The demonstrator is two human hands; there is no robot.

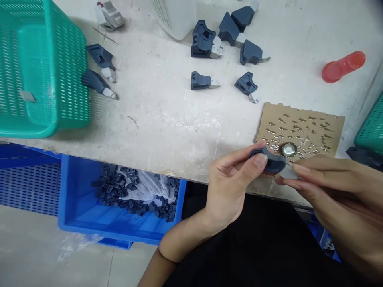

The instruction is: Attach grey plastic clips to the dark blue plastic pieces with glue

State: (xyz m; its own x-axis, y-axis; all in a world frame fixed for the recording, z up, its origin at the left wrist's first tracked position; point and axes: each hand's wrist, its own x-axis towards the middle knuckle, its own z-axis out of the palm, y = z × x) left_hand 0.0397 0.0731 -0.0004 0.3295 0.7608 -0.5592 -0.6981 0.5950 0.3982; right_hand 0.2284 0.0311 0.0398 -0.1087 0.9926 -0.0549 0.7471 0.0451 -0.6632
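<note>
My left hand (229, 185) pinches a dark blue-grey plastic part (277, 162) between thumb and fingers, above the table's front edge. My right hand (332, 183) holds a light grey piece (289, 172) against the right end of that part; its fingertips hide some of the piece. Just beyond the hands lies a brown cardboard sheet (323, 131) with many small shiny metal pieces scattered on it. A round metal cap (289, 149) sits on the cardboard. Farther back, several dark parts with light grey ends, such as one part (201, 80), lie on the table (155, 107).
A green basket (72, 79) stands at the left, a blue bin (119, 229) of dark parts below the table edge. A white container (176, 16) is at the back, a red object (342, 67) at the right, another green basket (371, 127) at the right edge.
</note>
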